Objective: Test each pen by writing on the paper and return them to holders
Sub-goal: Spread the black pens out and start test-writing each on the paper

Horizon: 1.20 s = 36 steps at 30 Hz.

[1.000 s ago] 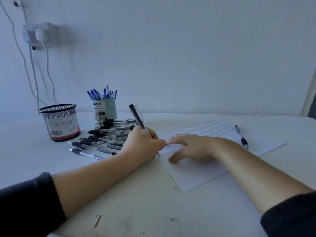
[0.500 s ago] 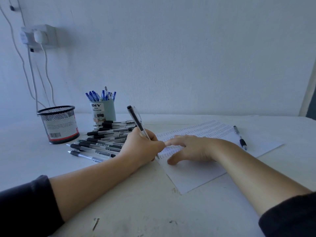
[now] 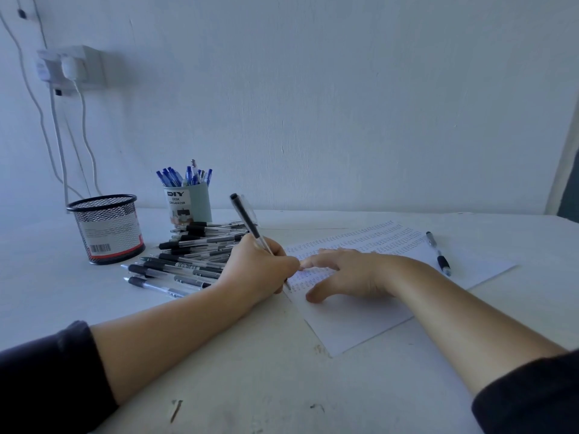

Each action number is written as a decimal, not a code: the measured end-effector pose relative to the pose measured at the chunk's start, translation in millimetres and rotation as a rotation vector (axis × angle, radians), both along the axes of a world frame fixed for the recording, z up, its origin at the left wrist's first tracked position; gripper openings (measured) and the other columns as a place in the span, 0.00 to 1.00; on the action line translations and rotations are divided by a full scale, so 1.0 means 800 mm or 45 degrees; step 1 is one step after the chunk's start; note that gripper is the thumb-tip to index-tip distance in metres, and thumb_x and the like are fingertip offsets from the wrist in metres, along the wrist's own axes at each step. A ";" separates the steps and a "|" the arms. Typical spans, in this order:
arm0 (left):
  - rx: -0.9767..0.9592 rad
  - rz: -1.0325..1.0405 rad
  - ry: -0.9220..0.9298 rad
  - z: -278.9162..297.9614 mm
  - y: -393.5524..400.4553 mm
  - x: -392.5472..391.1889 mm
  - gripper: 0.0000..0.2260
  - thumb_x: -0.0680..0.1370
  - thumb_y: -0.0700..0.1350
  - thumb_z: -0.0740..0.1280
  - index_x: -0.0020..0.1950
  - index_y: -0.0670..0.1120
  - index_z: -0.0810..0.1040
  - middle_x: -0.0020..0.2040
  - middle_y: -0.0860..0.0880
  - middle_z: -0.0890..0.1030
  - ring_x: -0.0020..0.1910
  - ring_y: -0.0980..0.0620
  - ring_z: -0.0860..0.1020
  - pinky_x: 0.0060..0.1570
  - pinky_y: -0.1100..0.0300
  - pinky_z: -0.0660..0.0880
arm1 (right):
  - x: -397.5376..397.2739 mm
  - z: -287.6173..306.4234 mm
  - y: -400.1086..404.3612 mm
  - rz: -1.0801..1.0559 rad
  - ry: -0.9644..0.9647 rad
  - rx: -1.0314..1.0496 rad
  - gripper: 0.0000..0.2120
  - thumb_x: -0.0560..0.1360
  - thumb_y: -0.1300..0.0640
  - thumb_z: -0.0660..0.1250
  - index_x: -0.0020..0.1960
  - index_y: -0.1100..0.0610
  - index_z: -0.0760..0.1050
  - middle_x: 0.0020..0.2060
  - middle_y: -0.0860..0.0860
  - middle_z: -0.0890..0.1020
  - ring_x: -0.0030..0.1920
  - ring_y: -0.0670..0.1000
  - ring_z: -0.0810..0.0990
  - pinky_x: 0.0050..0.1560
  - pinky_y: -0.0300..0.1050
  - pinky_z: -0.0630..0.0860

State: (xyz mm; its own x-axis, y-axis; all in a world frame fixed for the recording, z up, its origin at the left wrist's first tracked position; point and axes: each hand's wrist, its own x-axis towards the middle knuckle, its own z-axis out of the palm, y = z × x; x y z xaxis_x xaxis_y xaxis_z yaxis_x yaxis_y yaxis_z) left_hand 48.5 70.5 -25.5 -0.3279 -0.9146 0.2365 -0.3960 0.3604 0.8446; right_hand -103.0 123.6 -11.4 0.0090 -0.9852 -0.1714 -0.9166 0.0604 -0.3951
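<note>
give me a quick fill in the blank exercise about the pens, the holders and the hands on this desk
1. The left hand grips a pen with its tip on the ____.
2. The right hand lies ____ on the paper.
3. The pens in the round holder have ____ caps.
4. The loose heap of pens lies between the left hand and the ____ mesh holder.

Missing words: paper; flat; blue; black

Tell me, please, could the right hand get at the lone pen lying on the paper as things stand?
Probably yes. The right hand lies flat on the paper, holding nothing, and the lone pen lies on the same sheet to its right with nothing between them.
</note>
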 end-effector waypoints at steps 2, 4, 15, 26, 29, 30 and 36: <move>0.181 -0.008 0.243 0.006 -0.003 0.003 0.12 0.71 0.35 0.63 0.27 0.42 0.70 0.22 0.45 0.72 0.18 0.53 0.61 0.22 0.67 0.57 | -0.001 0.000 -0.001 -0.010 -0.011 0.003 0.26 0.71 0.40 0.66 0.66 0.27 0.62 0.75 0.40 0.55 0.76 0.48 0.51 0.73 0.59 0.46; 0.344 -0.014 0.481 0.013 -0.008 0.008 0.13 0.74 0.38 0.62 0.29 0.43 0.70 0.22 0.45 0.72 0.20 0.53 0.62 0.22 0.65 0.56 | -0.002 -0.002 -0.002 -0.022 -0.035 0.008 0.26 0.70 0.39 0.67 0.65 0.26 0.62 0.75 0.40 0.56 0.75 0.48 0.52 0.73 0.59 0.47; 0.257 0.162 0.805 0.028 -0.038 0.025 0.05 0.80 0.42 0.62 0.54 0.42 0.72 0.31 0.46 0.74 0.22 0.53 0.67 0.21 0.63 0.64 | 0.006 0.000 -0.009 -0.131 -0.390 -0.149 0.21 0.79 0.47 0.61 0.71 0.45 0.65 0.72 0.48 0.65 0.69 0.50 0.67 0.68 0.45 0.62; 0.293 0.138 0.886 0.024 -0.031 0.026 0.05 0.79 0.37 0.61 0.43 0.45 0.71 0.28 0.48 0.72 0.23 0.53 0.65 0.22 0.63 0.63 | -0.032 0.009 -0.008 -0.694 0.054 -0.502 0.09 0.77 0.55 0.58 0.55 0.52 0.73 0.58 0.52 0.75 0.61 0.56 0.69 0.57 0.47 0.66; 0.283 0.104 0.903 0.022 -0.033 0.026 0.05 0.78 0.37 0.65 0.43 0.44 0.73 0.28 0.48 0.71 0.23 0.53 0.65 0.22 0.63 0.64 | -0.050 0.006 -0.004 -0.858 0.208 -0.420 0.12 0.76 0.57 0.57 0.57 0.55 0.72 0.57 0.53 0.74 0.58 0.58 0.68 0.53 0.47 0.65; 0.281 0.096 0.907 0.022 -0.033 0.026 0.05 0.78 0.37 0.65 0.42 0.43 0.73 0.28 0.48 0.71 0.24 0.53 0.65 0.22 0.63 0.64 | -0.054 0.005 -0.003 -0.891 0.187 -0.390 0.11 0.75 0.57 0.57 0.56 0.55 0.72 0.56 0.53 0.74 0.56 0.58 0.68 0.52 0.46 0.66; 0.275 0.120 0.919 0.023 -0.032 0.023 0.06 0.77 0.38 0.67 0.41 0.44 0.75 0.29 0.49 0.70 0.25 0.52 0.67 0.27 0.61 0.66 | -0.058 0.003 -0.003 -0.917 0.178 -0.308 0.07 0.75 0.59 0.57 0.38 0.54 0.63 0.43 0.53 0.71 0.50 0.58 0.66 0.49 0.45 0.66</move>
